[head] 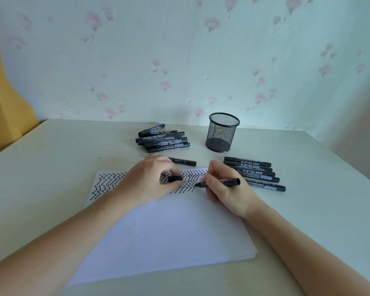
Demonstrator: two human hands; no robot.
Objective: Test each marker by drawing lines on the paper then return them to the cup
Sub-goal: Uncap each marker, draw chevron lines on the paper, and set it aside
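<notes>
Markers are the whole job, and from the head view I count three lots of these black, capped, printed-barrel felt pens. One uncapped black marker [219, 182] is in my right hand [229, 189], fingers curled round the barrel, its long axis running roughly from 9 to 3 o'clock, tip toward 9 and resting at the edge of the zigzag lines. My left hand [150, 182] lies on the white paper stack [158, 231] and pinches the small black cap [175, 179] between thumb and fingertips, just beside the marker tip at its 9 o'clock.

What the next move turns on, as I judge it: cap and tip are nearly in line, near but apart, so recapping is a short slide along that same axis. After that the black wire-mesh cup [222, 132] stands at 12 o'clock from my right hand, upright, mouth open, apparently holding nothing. The right hand is the nearer one.

A row of markers [252, 171] lies at 3 o'clock of that hand, close by my knuckles; I would lift before swinging to avoid rolling them. A second pile of markers [162, 138] lies at 9 o'clock of the cup, and a single marker [183, 161] sits just beyond my left hand. Between cup and right-hand row the pale table [51, 167] is bare.
</notes>
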